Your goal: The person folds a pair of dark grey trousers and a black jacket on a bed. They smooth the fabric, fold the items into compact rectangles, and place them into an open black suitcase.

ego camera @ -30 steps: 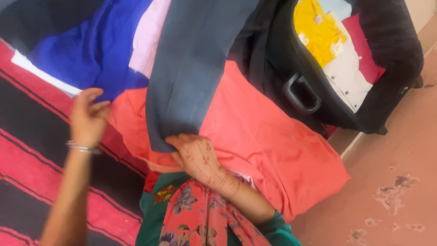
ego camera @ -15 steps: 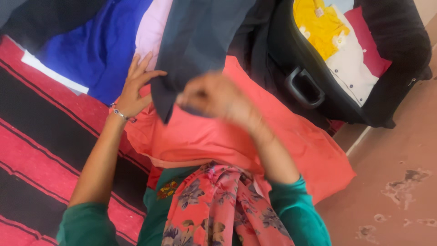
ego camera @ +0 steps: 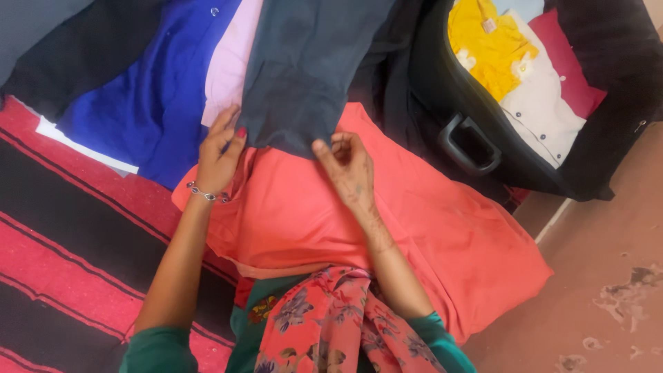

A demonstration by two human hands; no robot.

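Two hands meet at the lower hem of a dark grey garment (ego camera: 304,69) that runs up toward the far edge. Nearest of all, a flowered scarf (ego camera: 331,324) and green sleeves sit at the bottom edge, partly cut off. The left hand (ego camera: 219,153), with a bracelet on its wrist, pinches the hem's left corner between thumb and closed fingers. The right hand (ego camera: 349,169) holds its fingers loosely curled and slightly apart, the thumb tip touching the hem's right corner; whether it truly grips the cloth is hard to tell. Beneath both hands lies a coral-orange cloth (ego camera: 414,228), spread flat. It rests on a red and black striped mat (ego camera: 62,235) to the left and reaches a pinkish worn floor (ego camera: 608,276) to the right. Farther left lie a blue garment (ego camera: 159,90) and a pale pink one (ego camera: 231,62), overlapped by the grey one. Far right stands an open black suitcase (ego camera: 476,148) with folded yellow, white and red clothes inside, its top cut off.
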